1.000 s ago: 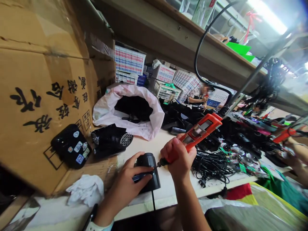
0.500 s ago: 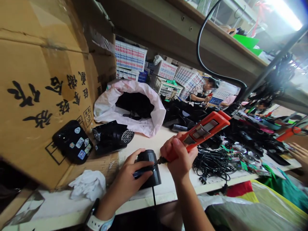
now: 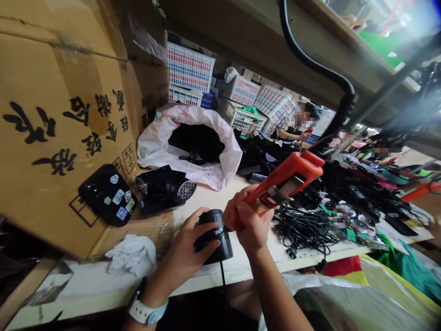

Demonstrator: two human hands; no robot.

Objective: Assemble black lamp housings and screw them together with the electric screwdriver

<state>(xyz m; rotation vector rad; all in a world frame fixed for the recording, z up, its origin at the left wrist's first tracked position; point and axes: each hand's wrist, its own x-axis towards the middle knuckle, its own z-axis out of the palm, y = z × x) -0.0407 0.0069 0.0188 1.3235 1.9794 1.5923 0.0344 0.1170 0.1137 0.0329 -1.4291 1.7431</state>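
The left hand (image 3: 182, 243) curls around a black cylindrical housing (image 3: 213, 239), which sits on the white desk (image 3: 248, 269) with a thin cable (image 3: 223, 276) dropping over the edge. It looks rigid, smooth and light, best gripped around the barrel. The right hand (image 3: 250, 220) closes on an orange electric screwdriver (image 3: 285, 179), its tip at the housing.

Black cylindrical housing (image 3: 215, 236) upright, gripped; orange electric screwdriver (image 3: 282, 181) tilted up, tip against housing side

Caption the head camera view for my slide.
Left hand grips a black cylinder while right hand holds an orange screwdriver beside it.
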